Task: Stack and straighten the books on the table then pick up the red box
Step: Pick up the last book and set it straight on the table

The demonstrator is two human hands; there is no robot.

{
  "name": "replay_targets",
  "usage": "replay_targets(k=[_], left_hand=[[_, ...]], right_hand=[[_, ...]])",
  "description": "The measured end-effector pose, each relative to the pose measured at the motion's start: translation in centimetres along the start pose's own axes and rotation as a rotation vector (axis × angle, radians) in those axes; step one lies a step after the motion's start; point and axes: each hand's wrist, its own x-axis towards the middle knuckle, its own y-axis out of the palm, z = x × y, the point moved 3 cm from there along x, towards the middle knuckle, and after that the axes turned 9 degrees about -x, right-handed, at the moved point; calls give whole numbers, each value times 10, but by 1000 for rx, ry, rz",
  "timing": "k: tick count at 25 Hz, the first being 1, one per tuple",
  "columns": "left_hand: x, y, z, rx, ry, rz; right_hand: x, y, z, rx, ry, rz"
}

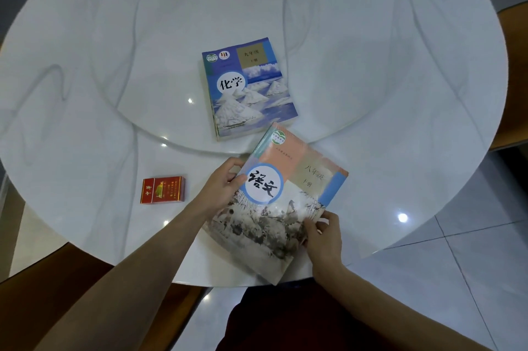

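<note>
A: Where is the peach-covered book (pixel 288 196)?

B: At the near edge of the tabletop (pixel 371 93), skewed — its long axis runs from near-left up to far-right. Both hands are on it: the left hand (pixel 220 188) pinches the left edge, thumb on the cover, and the right hand (pixel 323 233) clamps the near-right edge.

A: And where does it need to go?

B: The blue book (pixel 248 88) lies just beyond its far corner, up and slightly left, nearly touching, with its long axis almost straight away from the person. I'd say the held book wants a counterclockwise turn and a short push forward.

A: The red box (pixel 163 190)?

B: Flat on the tabletop, left of the left hand — that hand is the nearer one.
</note>
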Motion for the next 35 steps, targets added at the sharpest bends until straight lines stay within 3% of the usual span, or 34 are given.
replay_targets(k=[7, 20, 29, 35], left_hand=[[7, -12, -17, -171, -32, -186], [73, -53, -90, -395, 30, -493], [132, -83, -93, -299, -36, -609], [155, -83, -85, -60, -28, -675]], right_hand=[[22, -14, 64, 123, -190, 20], [111, 20, 236, -14, -369, 77], [173, 67, 287, -138, -348, 101], [194, 80, 290, -235, -397, 72]])
